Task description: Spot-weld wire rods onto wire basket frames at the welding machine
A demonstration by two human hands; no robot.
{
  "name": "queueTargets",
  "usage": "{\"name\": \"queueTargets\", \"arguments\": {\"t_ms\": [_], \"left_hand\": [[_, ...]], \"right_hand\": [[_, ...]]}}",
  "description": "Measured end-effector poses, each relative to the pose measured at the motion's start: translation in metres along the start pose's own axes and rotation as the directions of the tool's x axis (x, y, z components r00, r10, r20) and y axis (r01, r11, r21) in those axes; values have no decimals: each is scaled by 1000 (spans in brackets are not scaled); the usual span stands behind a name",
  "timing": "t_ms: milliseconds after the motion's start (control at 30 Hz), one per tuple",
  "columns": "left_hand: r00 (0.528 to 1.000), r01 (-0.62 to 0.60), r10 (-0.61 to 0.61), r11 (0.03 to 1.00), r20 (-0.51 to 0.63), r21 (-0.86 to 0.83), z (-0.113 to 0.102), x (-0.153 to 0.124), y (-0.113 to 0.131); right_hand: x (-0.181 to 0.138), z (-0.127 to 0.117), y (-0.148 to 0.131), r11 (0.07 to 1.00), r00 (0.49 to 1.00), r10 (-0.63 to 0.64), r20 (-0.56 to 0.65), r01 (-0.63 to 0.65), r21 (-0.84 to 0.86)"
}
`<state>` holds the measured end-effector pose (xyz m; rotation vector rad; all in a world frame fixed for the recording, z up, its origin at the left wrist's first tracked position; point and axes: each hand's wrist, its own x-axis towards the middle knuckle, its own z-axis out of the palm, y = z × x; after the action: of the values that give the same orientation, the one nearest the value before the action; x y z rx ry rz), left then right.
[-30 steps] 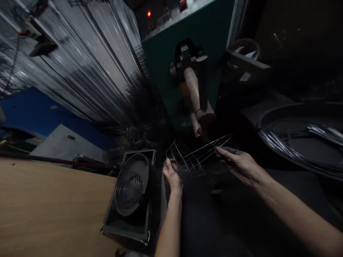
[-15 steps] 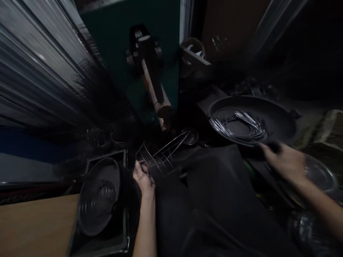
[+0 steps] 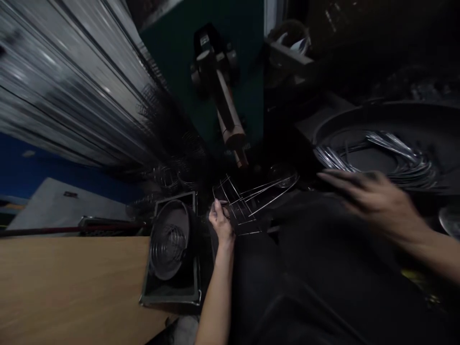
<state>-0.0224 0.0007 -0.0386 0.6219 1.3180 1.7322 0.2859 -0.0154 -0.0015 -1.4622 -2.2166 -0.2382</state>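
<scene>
My left hand [image 3: 221, 224] grips the near left corner of a half-formed wire frame [image 3: 251, 200], a grid of thin curved rods tilting up to the right. The frame's far tips lie just below the machine's tan spindle arm [image 3: 230, 122]. My right hand [image 3: 373, 201] is blurred in mid-air to the right of the frame, apart from it, fingers stretched left. It hovers in front of a wide dark pan [image 3: 359, 112] that holds several loose shiny wire rings [image 3: 391, 153]. Whether it carries a ring is lost in the blur.
A green machine body [image 3: 247, 52] stands behind the spindle. A dark round bowl with a wire coil [image 3: 168, 244] sits in a square tray on the wooden bench [image 3: 72, 287]. Stacked wire baskets [image 3: 176, 167] and long metal sheets [image 3: 72, 86] fill the left.
My right hand let go of the frame's right end, reached out to the pan of wire rings, and now swings back toward the frame. My left hand kept its grip throughout.
</scene>
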Motion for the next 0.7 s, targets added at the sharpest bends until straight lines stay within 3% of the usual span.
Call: {"name": "queueTargets", "arguments": {"t_ms": [100,233,467,533,600,667,700], "left_hand": [[999,-14,14,1000,47,7,0,-3,4],[999,-3,4,1000,38,-21,-1,-4,6],[998,60,-60,998,24,7,-4,-1,0],[999,34,-35,999,40,29,-5,2,-4],[999,6,-8,999,47,42,-6,7,-8],[1000,4,-5,999,20,34,-7,10,-10],[1000,13,-13,1000,2,21,-8,10,-11]], "right_hand": [[35,14,-23,969,969,-247,15,247,10],[49,38,-21,920,919,-391,43,392,-11],[49,59,-19,896,901,-433,-18,432,103],[46,54,-16,908,917,-399,16,393,143],[30,42,-4,944,956,-289,52,275,184],[4,23,15,981,999,-46,29,40,190],[-11,12,26,976,992,122,-16,-117,184]]}}
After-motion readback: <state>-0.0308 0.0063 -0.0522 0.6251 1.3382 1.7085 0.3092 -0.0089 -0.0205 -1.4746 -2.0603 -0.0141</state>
